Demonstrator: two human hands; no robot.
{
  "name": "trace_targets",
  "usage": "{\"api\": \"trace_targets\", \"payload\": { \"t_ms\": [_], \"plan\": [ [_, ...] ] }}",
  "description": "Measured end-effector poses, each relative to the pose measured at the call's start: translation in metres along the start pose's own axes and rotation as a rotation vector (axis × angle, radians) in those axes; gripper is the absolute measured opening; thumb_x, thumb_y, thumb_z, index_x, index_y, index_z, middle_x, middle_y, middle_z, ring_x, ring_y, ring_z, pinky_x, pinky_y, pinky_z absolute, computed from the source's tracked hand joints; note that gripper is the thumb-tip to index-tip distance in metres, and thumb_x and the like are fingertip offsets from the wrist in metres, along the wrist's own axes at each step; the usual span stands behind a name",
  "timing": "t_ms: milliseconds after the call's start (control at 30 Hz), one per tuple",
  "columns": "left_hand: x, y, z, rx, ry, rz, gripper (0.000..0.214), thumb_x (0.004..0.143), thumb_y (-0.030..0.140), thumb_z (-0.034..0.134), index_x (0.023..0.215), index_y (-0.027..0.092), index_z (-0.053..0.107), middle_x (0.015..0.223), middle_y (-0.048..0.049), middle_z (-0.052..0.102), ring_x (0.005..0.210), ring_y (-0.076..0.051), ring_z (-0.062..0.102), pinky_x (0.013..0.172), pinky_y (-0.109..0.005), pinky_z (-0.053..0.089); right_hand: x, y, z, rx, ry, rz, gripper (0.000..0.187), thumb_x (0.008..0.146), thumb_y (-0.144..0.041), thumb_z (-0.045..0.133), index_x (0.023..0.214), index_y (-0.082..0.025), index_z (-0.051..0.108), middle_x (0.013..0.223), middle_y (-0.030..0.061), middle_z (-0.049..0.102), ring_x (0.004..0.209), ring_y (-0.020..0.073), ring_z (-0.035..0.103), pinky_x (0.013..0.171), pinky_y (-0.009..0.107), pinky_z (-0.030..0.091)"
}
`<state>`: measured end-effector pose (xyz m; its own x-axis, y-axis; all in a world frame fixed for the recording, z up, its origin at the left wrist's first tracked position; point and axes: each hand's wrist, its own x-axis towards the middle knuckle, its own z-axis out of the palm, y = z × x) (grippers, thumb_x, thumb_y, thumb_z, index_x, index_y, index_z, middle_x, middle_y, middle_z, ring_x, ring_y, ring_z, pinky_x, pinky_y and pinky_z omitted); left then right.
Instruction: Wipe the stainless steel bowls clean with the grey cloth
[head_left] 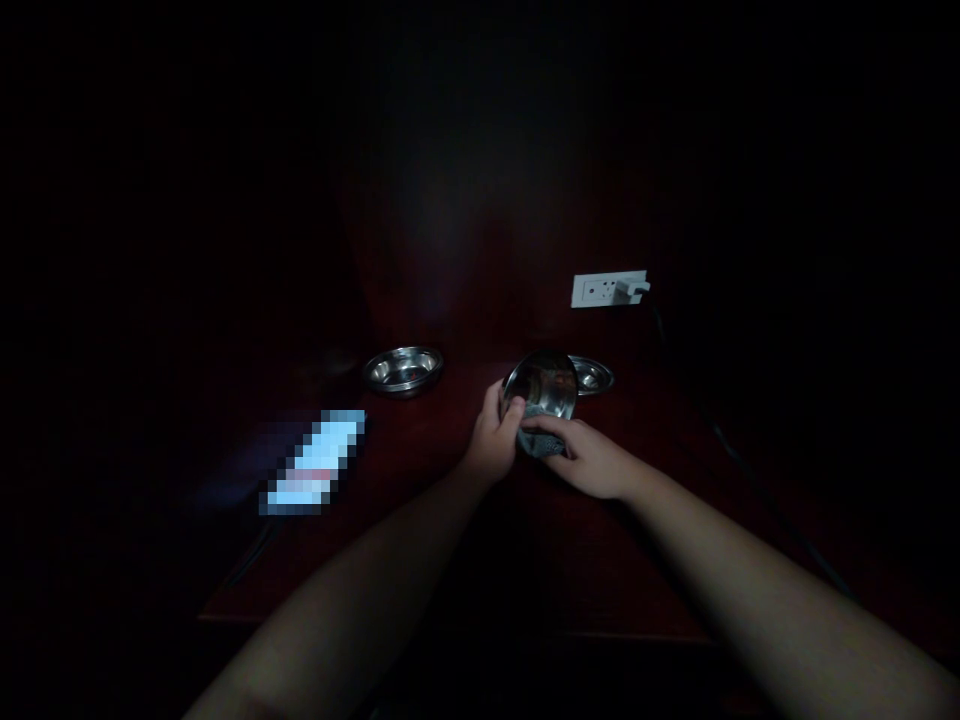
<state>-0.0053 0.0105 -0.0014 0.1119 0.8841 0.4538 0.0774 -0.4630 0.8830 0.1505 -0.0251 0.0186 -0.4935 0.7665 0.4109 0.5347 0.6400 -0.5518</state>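
The scene is very dark. My left hand [495,435] grips the rim of a small steel bowl [541,383] that is tilted up on edge, its inside facing me. My right hand [589,458] is closed on a grey cloth [541,442] pressed against the bowl's lower edge. Both hands meet over a dark red wooden table [600,570].
A second steel bowl [403,369] sits upright to the left. A third steel bowl [592,375] lies just behind the held one. A white power strip [607,289] with a plug and dark cable lies at the back right. A lit blurred rectangle [315,462] lies at the left.
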Motion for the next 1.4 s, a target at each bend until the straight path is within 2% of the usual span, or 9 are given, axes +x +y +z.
{"api": "trace_targets", "payload": {
  "t_ms": [100, 200, 267, 400, 500, 667, 867, 1167, 1400],
  "plan": [
    [0.004, -0.002, 0.000, -0.113, 0.067, -0.055, 0.040, 0.084, 0.041, 0.052, 0.118, 0.019, 0.052, 0.114, -0.0075, 0.061, 0.107, -0.022, 0.055, 0.097, -0.036, 0.040, -0.001, -0.003, 0.002, 0.030, 0.006, -0.036, 0.045, 0.077, -0.012, 0.055, 0.122, -0.017, 0.056, 0.114, 0.0103, 0.066, 0.103, 0.0232, 0.062, 0.092, 0.042, 0.048],
    [0.008, -0.003, -0.001, -0.313, 0.113, -0.121, 0.041, 0.078, 0.045, 0.059, 0.109, 0.019, 0.056, 0.109, -0.0064, 0.063, 0.104, -0.022, 0.057, 0.095, -0.034, 0.041, -0.003, -0.002, 0.007, 0.009, 0.021, -0.083, 0.049, 0.078, -0.019, 0.059, 0.126, -0.018, 0.052, 0.129, 0.0125, 0.057, 0.119, 0.0259, 0.053, 0.103, 0.047, 0.040],
    [0.009, -0.003, -0.001, -0.428, 0.087, -0.171, 0.042, 0.075, 0.047, 0.062, 0.107, 0.019, 0.058, 0.104, -0.0054, 0.064, 0.100, -0.020, 0.058, 0.093, -0.033, 0.041, -0.003, 0.000, 0.009, -0.019, 0.027, -0.117, 0.055, 0.077, -0.019, 0.061, 0.130, -0.019, 0.049, 0.136, 0.0130, 0.050, 0.126, 0.0263, 0.046, 0.107, 0.048, 0.034],
    [0.006, -0.002, -0.001, -0.554, -0.035, -0.243, 0.038, 0.073, 0.046, 0.066, 0.099, 0.019, 0.059, 0.090, -0.0018, 0.063, 0.087, -0.016, 0.060, 0.088, -0.032, 0.043, -0.001, 0.003, 0.010, -0.056, 0.028, -0.162, 0.063, 0.073, -0.011, 0.060, 0.133, -0.018, 0.045, 0.138, 0.0141, 0.047, 0.129, 0.0270, 0.043, 0.108, 0.049, 0.033],
    [0.003, 0.002, -0.003, -0.582, -0.111, -0.226, 0.035, 0.069, 0.039, 0.070, 0.094, 0.019, 0.058, 0.087, -0.0005, 0.062, 0.084, -0.015, 0.059, 0.085, -0.030, 0.044, 0.001, 0.001, 0.006, -0.046, 0.037, -0.191, 0.063, 0.070, -0.003, 0.054, 0.131, -0.019, 0.047, 0.134, 0.0128, 0.050, 0.126, 0.0260, 0.046, 0.106, 0.048, 0.036],
    [0.002, 0.008, -0.006, -0.547, -0.202, -0.166, 0.051, 0.061, 0.028, 0.078, 0.106, 0.018, 0.055, 0.097, -0.0034, 0.063, 0.092, -0.018, 0.058, 0.088, -0.032, 0.043, 0.002, -0.001, 0.004, 0.027, 0.094, -0.164, 0.054, 0.076, -0.002, 0.046, 0.126, -0.019, 0.052, 0.126, 0.0116, 0.057, 0.118, 0.0223, 0.053, 0.103, 0.044, 0.040],
    [0.002, 0.008, -0.002, -0.608, -0.217, -0.159, 0.051, 0.064, 0.034, 0.076, 0.107, 0.017, 0.055, 0.101, -0.0050, 0.063, 0.097, -0.020, 0.058, 0.090, -0.034, 0.042, 0.001, 0.003, 0.011, 0.136, 0.157, -0.166, 0.047, 0.081, -0.008, 0.048, 0.126, -0.023, 0.054, 0.130, 0.0087, 0.057, 0.122, 0.0228, 0.051, 0.106, 0.043, 0.037],
    [-0.001, 0.008, 0.007, -0.776, -0.045, -0.251, 0.040, 0.071, 0.045, 0.067, 0.101, 0.020, 0.056, 0.094, -0.0029, 0.064, 0.096, -0.018, 0.060, 0.093, -0.033, 0.041, -0.001, 0.001, 0.017, 0.130, 0.112, -0.225, 0.059, 0.077, -0.003, 0.047, 0.132, -0.025, 0.049, 0.140, 0.0079, 0.048, 0.127, 0.0231, 0.047, 0.107, 0.047, 0.036],
    [-0.001, 0.006, 0.004, -0.831, -0.081, -0.326, 0.038, 0.072, 0.043, 0.067, 0.100, 0.022, 0.054, 0.097, -0.0028, 0.064, 0.093, -0.019, 0.062, 0.088, -0.036, 0.046, -0.002, 0.011, 0.010, -0.036, 0.037, -0.064, 0.062, 0.073, 0.000, 0.047, 0.132, -0.020, 0.050, 0.138, 0.0088, 0.049, 0.130, 0.0241, 0.043, 0.109, 0.048, 0.033]
  ]
}}
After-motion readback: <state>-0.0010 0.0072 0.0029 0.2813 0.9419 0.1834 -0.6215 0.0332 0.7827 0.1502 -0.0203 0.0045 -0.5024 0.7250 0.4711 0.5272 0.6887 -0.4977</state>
